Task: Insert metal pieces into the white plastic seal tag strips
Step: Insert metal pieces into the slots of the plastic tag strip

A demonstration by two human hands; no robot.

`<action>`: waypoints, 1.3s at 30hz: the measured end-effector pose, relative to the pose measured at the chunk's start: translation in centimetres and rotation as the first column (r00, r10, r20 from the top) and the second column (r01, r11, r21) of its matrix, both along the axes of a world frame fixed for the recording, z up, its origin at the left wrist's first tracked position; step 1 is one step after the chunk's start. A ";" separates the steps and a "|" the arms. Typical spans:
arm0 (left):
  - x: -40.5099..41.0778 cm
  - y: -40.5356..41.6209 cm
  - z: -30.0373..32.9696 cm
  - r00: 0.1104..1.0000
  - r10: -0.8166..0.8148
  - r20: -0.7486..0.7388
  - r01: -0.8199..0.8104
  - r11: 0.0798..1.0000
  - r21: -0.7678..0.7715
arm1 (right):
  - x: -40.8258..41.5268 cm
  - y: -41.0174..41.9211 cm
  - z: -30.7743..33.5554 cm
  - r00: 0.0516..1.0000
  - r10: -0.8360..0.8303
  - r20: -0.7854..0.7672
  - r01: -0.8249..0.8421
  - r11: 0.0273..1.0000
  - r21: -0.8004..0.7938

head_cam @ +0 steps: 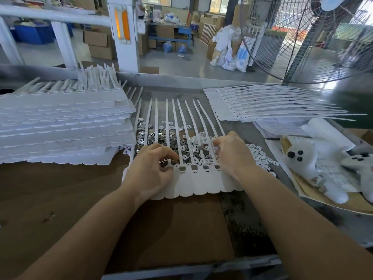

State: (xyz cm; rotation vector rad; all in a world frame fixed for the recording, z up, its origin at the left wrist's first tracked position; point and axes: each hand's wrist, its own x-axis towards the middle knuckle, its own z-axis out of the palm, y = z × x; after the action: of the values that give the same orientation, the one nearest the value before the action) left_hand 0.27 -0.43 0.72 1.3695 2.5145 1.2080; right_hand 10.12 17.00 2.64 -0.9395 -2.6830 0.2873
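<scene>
Mid-batch on the seal tags, both hands were down in the parts pile.

The joined sheet of white plastic seal tag strips (187, 182) lay flat on the brown cardboard-covered counter (60, 199), tails fanned away over the heap of small shiny square metal pieces (159, 138), probably so the pieces sat right beside the sockets. The left hand (149, 168) rested on the sheet's left end with fingers curled over a socket, looked like pressing a piece in, though honestly I couldn't tell whether its grip held anything. The right hand (232, 152) had its fingertips bunched in the pile, apparently pinching up a piece, but that wasn't clear either. Four sockets between the hands showed metal already. A tall stack of white tag sheets (60, 126) waited left, another fanned sheet of white strips (262, 102) right.
</scene>
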 end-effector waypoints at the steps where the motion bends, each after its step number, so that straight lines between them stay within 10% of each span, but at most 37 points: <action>1: 0.0 0.0 -0.2 1.000 0.011 -0.007 -0.010 1.000 0.011 | 0.1 0.0 0.1 1.000 0.004 -0.006 -0.004 1.000 0.002; 15: 0.3 0.1 -1.2 0.927 -0.156 -0.342 0.069 0.964 -0.255 | 0.6 -0.1 0.1 0.993 0.013 -0.120 -0.006 0.998 0.056; 39: 0.5 0.3 -1.5 0.917 -0.141 -0.374 0.003 0.938 -0.345 | 0.6 -2.7 -0.8 0.928 0.085 -0.364 -0.135 0.984 -0.116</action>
State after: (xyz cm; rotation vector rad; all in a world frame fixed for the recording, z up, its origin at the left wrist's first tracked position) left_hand 0.73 -0.12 -0.83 1.7264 2.7154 0.4788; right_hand 10.67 14.27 1.84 -0.6926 -2.4028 0.6149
